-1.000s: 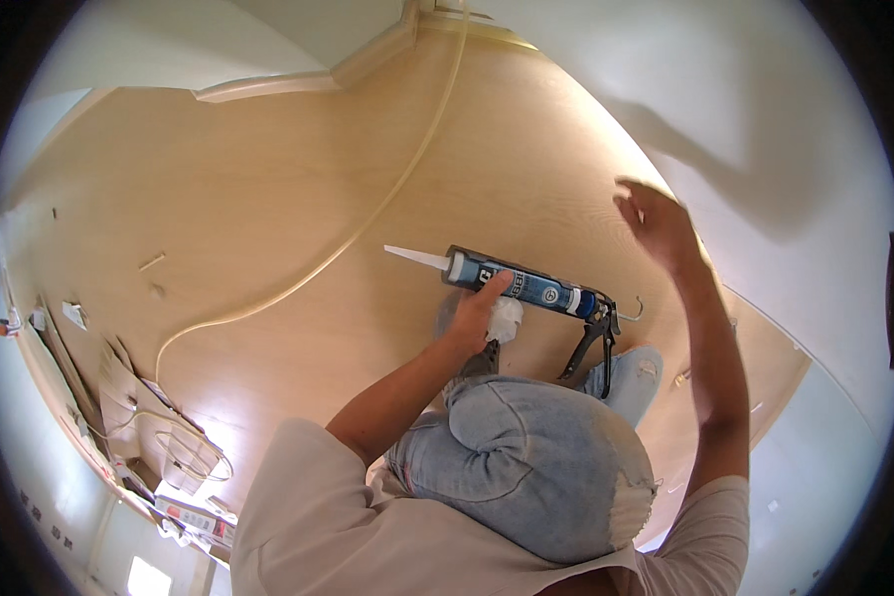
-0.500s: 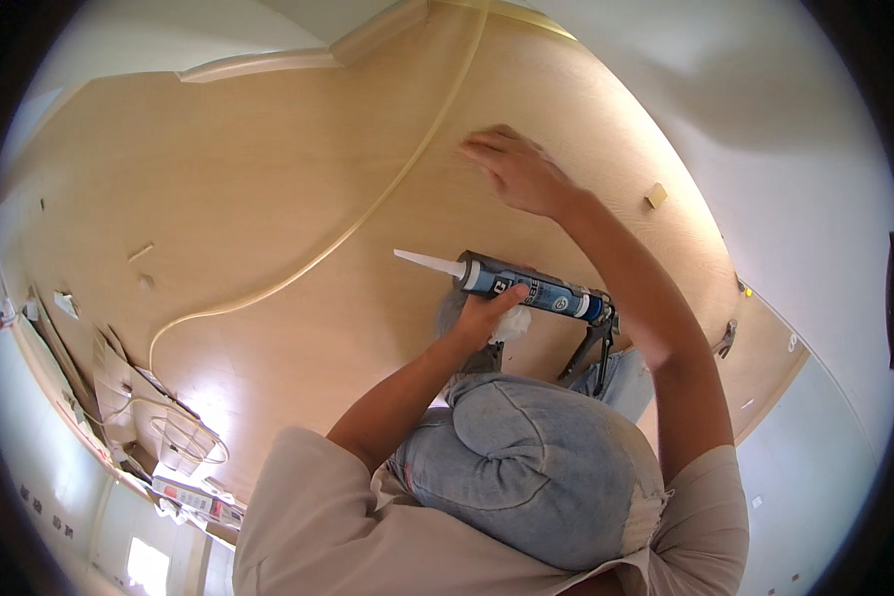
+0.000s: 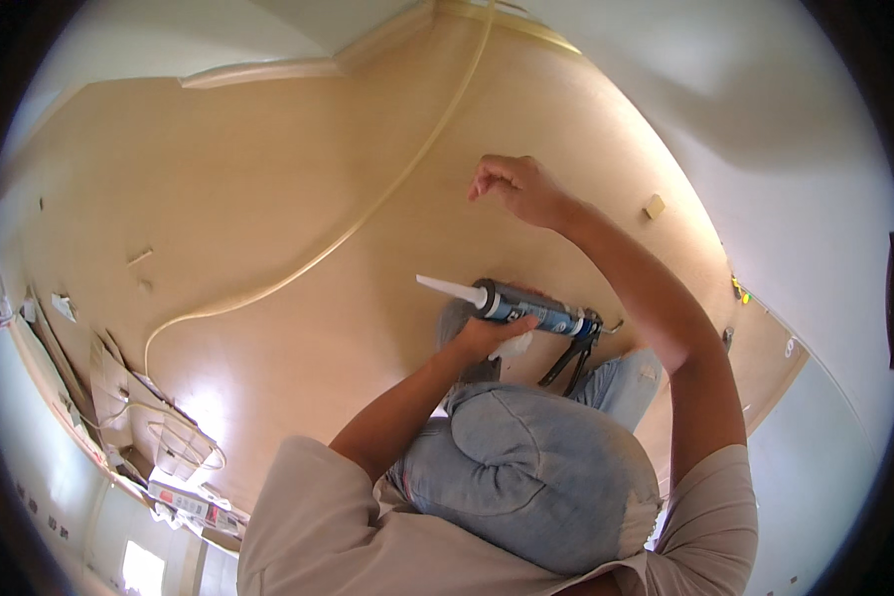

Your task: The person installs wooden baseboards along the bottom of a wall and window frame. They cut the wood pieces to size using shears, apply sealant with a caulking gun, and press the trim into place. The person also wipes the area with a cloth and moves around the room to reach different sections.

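My left hand [image 3: 492, 336] is wrapped round a caulking gun from beneath and the side. The gun [image 3: 578, 356] is black and carries a blue and dark sealant cartridge [image 3: 541, 310]. Its long white nozzle [image 3: 450, 288] tilts up to the left, while the trigger end lies toward my right forearm. A scrap of white material [image 3: 512, 346] shows just below my left hand. Raised ahead of the gun, my right hand [image 3: 526, 189] has loosely bent fingers, with nothing visible in them. My jeans-clad knee [image 3: 526, 467] is just below the gun.
A long cream flexible strip [image 3: 348, 233] curves over the wood-coloured floor [image 3: 268, 159]. A wire-frame cage [image 3: 184, 447], boards and a carton [image 3: 184, 502] lie at the left. A small wooden block [image 3: 655, 207] sits at the right, near the white wall [image 3: 775, 199].
My right hand has come slightly nearer and to the right, its fingers bending downward. The gun in my left hand has shifted slightly right and toward me.
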Motion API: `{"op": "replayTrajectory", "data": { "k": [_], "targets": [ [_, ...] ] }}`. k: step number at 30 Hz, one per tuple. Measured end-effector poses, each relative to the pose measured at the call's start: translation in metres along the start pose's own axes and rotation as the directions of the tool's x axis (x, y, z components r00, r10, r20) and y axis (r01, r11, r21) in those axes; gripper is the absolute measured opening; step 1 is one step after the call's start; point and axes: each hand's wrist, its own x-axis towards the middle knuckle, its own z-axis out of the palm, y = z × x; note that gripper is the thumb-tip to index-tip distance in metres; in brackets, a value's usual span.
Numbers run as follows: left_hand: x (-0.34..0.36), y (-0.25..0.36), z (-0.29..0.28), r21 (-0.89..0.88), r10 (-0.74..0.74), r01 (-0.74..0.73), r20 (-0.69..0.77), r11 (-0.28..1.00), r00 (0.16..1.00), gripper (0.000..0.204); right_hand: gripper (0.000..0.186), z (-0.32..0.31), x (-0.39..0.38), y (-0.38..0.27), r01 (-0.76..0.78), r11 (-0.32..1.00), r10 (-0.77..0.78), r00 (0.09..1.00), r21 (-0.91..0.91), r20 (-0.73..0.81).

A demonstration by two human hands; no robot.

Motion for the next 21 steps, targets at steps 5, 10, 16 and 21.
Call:
{"op": "replayTrajectory", "data": {
  "k": [5, 10, 16, 21],
  "targets": [
    [0.0, 0.009, 0.003, 0.096, 0.032, -0.043, 0.109, 0.994, 0.994, 0.042, 0.028, -0.05, 0.012, -0.009, 0.06, 0.933, -0.21, 0.892, -0.355, -0.401],
    [0.004, 0.012, 0.011, 0.037, 0.026, -0.031, 0.118, 0.999, 0.993, 0.04, 0.024, -0.095, 0.045, 0.0, -0.054, 0.557, -0.475, 0.798, -0.829, -0.371],
    [0.005, -0.003, 0.004, 0.025, 0.025, -0.028, 0.126, 0.999, 0.992, 0.043, 0.028, -0.11, 0.086, -0.014, -0.069, 0.293, -0.483, 0.85, -0.954, -0.21],
    [0.0, 0.001, 0.004, 0.009, 0.031, -0.033, 0.13, 0.999, 0.991, 0.043, 0.028, -0.11, 0.082, -0.009, -0.213, 0.233, -0.476, 0.826, -0.949, -0.302]
  ]
}}
